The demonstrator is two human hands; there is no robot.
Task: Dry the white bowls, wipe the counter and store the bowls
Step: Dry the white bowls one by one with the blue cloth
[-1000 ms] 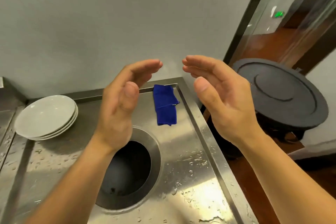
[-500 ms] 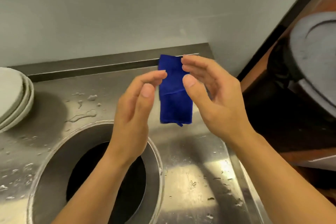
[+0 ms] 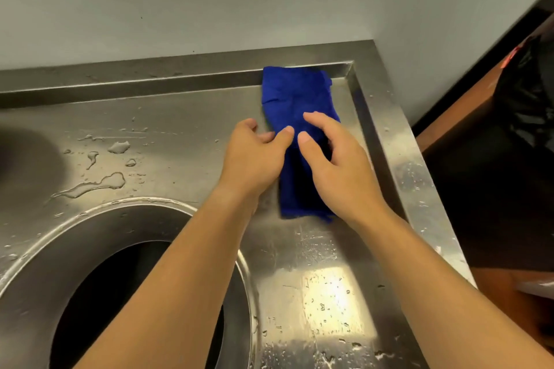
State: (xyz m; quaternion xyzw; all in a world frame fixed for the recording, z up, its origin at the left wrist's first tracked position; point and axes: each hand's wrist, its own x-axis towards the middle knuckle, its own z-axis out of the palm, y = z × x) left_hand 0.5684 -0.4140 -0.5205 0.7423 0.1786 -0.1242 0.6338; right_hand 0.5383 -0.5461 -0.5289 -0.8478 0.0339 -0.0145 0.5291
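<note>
Stainless steel counter (image 3: 168,141) against a pale grey wall (image 3: 209,0), a raised rim running along the back and down the right edge. Wet surface: puddles and drops lie left of the hands, more beads near the front edge under a bright glare patch.

Right hand (image 3: 338,165): fingertips and thumb bent down onto the blue cloth (image 3: 296,93), fingers curled and narrow, pressing or pinching the fabric about halfway along its length. Whether fabric is actually gripped between thumb and fingers, cannot tell. Left hand (image 3: 254,156): thumb tip touching the cloth's left edge, close to the right thumb; the other fingers half curled and resting on bare steel just beside the cloth. Nothing lifted.

Cloth is folded into a long strip, lying flat on the counter in the back right corner, its far end tucked up against the rear rim, its near end showing between the two wrists. Right edge runs just beside the side rim.

Both forearms are bare and come in from the lower edge. The left one crosses over a large round opening (image 3: 120,293) set in the counter, dark inside.

Beyond the counter's right edge: brown floor and a dark, black-wrapped shape, too blurred to identify.

White bowls out of frame
</note>
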